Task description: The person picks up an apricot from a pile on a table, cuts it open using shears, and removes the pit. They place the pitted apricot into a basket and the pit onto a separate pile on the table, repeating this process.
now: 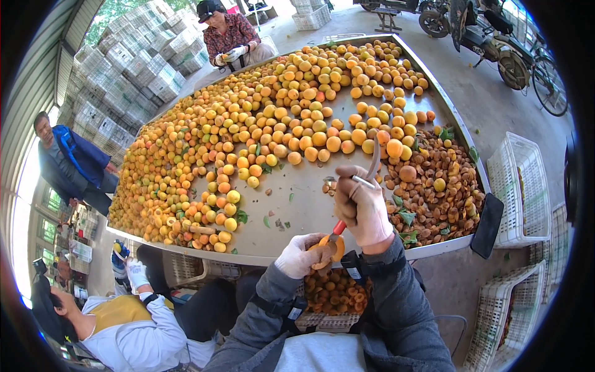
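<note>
My left hand [299, 255], in a white glove stained at the fingers, holds a cut apricot [335, 249] with its orange flesh showing, just over the table's near edge. My right hand [364, 211], gloved too, is closed around a red-handled tool [339, 227]. The tool's lower metal end meets the apricot. Above the right fist juts a curved brownish metal piece [375, 156]; whether it belongs to the same tool I cannot tell. Beneath my hands sits a crate of apricot halves [338, 292], partly covered by my arms.
Whole apricots [291, 118] cover much of the metal table [285, 201]. Brown pits [437, 192] are heaped at right, beside a dark phone [487, 226] on the edge. White crates [519, 189] stand right. A seated co-worker [133, 316] is close at left; another person [230, 37] works across.
</note>
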A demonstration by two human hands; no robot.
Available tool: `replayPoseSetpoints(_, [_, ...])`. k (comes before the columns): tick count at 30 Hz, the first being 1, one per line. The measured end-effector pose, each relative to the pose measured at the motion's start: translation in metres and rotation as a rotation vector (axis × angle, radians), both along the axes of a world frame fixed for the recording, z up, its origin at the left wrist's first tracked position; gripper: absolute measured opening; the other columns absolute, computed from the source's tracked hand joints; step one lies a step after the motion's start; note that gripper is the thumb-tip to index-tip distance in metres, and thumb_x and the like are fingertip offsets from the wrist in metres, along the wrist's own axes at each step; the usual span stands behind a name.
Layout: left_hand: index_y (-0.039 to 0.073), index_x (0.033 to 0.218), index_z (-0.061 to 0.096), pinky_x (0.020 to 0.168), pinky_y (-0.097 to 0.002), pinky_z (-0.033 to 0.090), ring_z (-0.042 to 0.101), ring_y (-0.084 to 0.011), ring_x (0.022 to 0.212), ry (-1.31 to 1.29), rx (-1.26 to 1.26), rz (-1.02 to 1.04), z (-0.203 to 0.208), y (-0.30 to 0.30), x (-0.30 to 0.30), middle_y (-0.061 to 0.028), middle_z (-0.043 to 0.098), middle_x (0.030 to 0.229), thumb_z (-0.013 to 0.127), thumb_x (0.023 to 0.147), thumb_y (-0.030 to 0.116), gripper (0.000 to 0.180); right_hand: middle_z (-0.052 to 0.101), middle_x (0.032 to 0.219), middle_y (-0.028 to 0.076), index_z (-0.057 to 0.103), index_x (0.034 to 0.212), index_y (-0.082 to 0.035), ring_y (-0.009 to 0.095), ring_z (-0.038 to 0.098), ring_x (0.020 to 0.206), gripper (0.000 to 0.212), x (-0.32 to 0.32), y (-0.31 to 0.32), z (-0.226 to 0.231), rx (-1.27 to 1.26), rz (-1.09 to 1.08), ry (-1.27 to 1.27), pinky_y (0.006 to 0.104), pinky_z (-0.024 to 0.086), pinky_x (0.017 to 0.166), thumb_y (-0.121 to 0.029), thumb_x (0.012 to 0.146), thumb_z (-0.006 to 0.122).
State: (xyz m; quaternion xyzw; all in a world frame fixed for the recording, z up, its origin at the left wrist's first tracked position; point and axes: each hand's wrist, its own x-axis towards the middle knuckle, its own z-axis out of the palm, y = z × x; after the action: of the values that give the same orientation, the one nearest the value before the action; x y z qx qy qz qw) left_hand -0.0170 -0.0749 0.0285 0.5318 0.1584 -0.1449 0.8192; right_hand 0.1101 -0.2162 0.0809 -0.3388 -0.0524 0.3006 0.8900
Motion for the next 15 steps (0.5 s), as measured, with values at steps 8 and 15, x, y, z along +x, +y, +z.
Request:
replayPoseSetpoints(8, [-0.005,0.127,0.050,0.063,-0.0297,0.053,0.063,-0.0178,0.076,-0.154,-0.120,0.252,-0.006,-0.008,0.022,-0.0099,0.061,0.098,0.069,0.083,0.016,0.052,0.046,0.065,-0.003,0.054,0.117,-0.008,0.005,0.033,0.043,0.024,0.019,-0.003,-0.020,0.162,-0.475,0.139,0.0207,0.026,0.038,-0.009,0.093,0.051])
replayPoseSetpoints(15, [-0.002,0.128,0.051,0.083,-0.0307,0.054,0.063,-0.0193,0.098,-0.467,0.813,0.513,0.001,0.001,0.015,-0.0114,0.063,0.108,0.066,0.077,-0.007,0.053,0.064,0.077,0.003,0.064,0.103,-0.002,0.004,0.053,0.055,0.027,-0.020,0.034,-0.040,-0.566,0.044,-0.540,0.0195,0.041,0.046,-0.017,0.082,0.072])
